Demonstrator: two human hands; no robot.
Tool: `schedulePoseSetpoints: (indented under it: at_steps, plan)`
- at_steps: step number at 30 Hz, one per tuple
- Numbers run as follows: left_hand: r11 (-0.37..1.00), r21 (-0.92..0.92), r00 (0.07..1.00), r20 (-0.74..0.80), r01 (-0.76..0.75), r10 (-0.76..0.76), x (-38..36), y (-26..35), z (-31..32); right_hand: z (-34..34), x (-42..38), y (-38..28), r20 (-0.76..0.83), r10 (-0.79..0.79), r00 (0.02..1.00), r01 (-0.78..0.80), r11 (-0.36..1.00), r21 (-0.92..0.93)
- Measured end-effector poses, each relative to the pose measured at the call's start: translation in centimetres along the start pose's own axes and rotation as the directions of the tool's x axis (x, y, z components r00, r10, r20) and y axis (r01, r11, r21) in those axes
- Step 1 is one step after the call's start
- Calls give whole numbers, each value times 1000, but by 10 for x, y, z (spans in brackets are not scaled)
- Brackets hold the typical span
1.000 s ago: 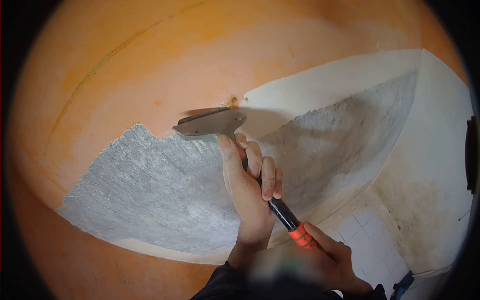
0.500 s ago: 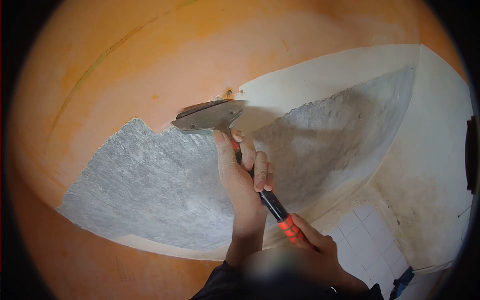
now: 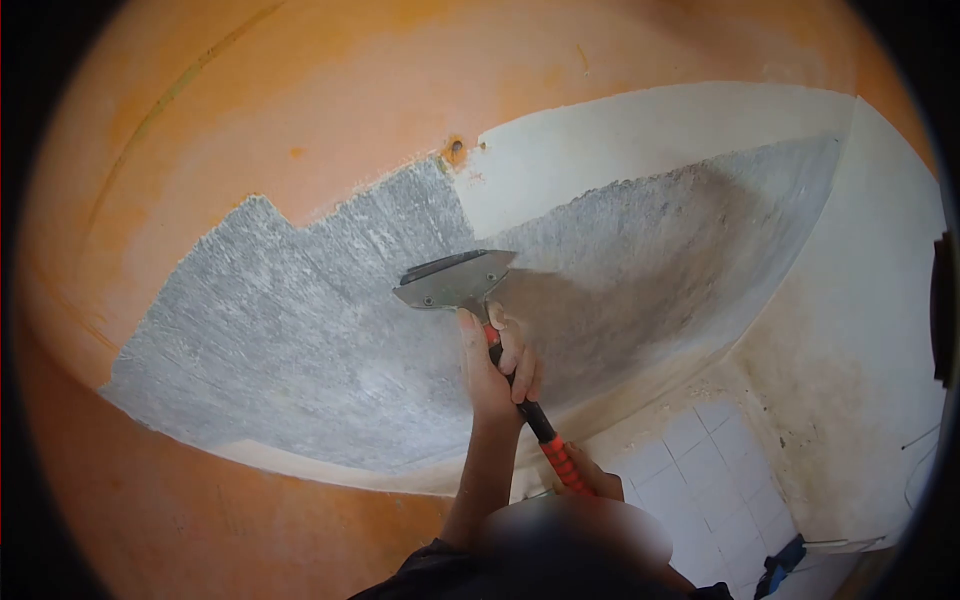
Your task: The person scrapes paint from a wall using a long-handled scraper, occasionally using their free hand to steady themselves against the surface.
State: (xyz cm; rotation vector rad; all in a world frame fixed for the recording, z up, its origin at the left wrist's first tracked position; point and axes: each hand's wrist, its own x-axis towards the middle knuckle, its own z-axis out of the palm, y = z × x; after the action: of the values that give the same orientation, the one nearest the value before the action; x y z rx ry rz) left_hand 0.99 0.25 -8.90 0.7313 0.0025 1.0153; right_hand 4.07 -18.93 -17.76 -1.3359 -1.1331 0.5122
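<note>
A wide-bladed scraper [image 3: 455, 280] lies against the grey stripped patch of wall [image 3: 300, 340], its blade below the edge of the orange paint. Close behind the blade, my left hand [image 3: 497, 362] is closed around the upper handle, with the thumb along its left side. Lower down, my right hand [image 3: 592, 474] grips the red-and-black lower end of the handle. A blurred shape at the bottom hides part of my right hand and forearm.
Orange paint [image 3: 380, 90] covers the upper wall, with a white strip [image 3: 620, 140] at right. A small rusty hole [image 3: 456, 150] sits at the patch's upper edge. White floor tiles [image 3: 690, 480] and a dark blue object [image 3: 780, 567] show at lower right.
Both hands have drawn the scraper down from the paint edge by the hole. A strip that was orange above the patch is now bare grey.
</note>
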Motion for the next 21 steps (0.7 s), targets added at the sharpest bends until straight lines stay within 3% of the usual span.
schedulePoseSetpoints:
  at_steps: [5, 7, 10, 17, 21]
  plan:
    - [1000, 3, 1000, 10, -6, 6, 4, -3, 1, 6, -7, 20, -62, 33, 998, -33, 999, -8]
    - [998, -56, 999, 46, 7, -4, 4, -2, 3, 2, -1, 15, -89, -81, 993, 74, 994, -81]
    - [999, 41, 1000, -2, -9, 9, 2, -4, 6, 1, -1, 20, -75, -18, 997, 16, 1000, -25]
    - [999, 33, 999, 31, -30, 29, 5, -4, 11, -7, 1, 19, -45, -81, 996, 78, 995, -66]
    - [1000, 14, 999, -37, -2, 3, 1, -9, 7, -8, 2, 22, -64, -95, 993, 89, 991, -98]
